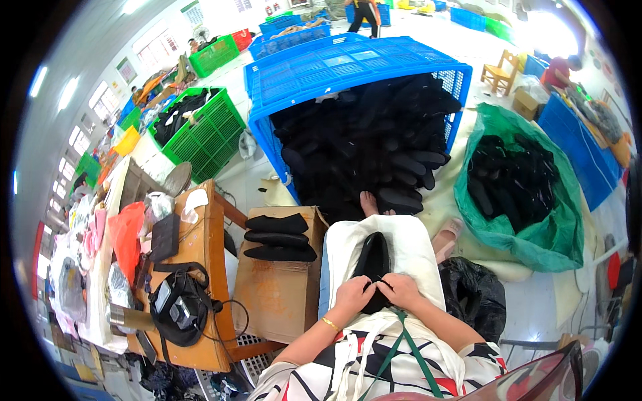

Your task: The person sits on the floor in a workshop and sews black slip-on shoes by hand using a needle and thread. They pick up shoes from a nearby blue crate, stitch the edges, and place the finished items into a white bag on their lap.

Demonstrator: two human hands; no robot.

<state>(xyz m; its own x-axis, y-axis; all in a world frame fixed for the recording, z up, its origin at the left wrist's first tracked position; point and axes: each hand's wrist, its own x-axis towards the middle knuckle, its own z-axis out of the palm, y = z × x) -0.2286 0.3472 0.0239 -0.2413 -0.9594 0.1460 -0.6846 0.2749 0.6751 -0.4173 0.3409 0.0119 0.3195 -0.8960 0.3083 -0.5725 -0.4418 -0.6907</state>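
l hand (356, 293) & r hand (398, 291) are side by side, fingers curled, thumbs & fingertips closed on the near part of a black shoe piece (374, 257). it lies on a white cloth (418, 247) over the person's lap, on the near side of the big blue crate (361, 59), long axis roughly toward it. crate's open side faces the person, packed w/ a heap of similar black pieces (361, 134), some at its lower edge. near-l of crate: cardboard box (274, 294), stack of three black pieces (277, 238) on top; can't tell what's inside. r of crate: green sack (558, 240), mouth wide open, w/ lots of black pieces in it. near-r of crate: black plastic bag (476, 294), contents unclear. l of crate: green crate (208, 146) w/ dark stuff; nearer than that, wooden table (212, 257) w/ black bag (167, 321) on it.
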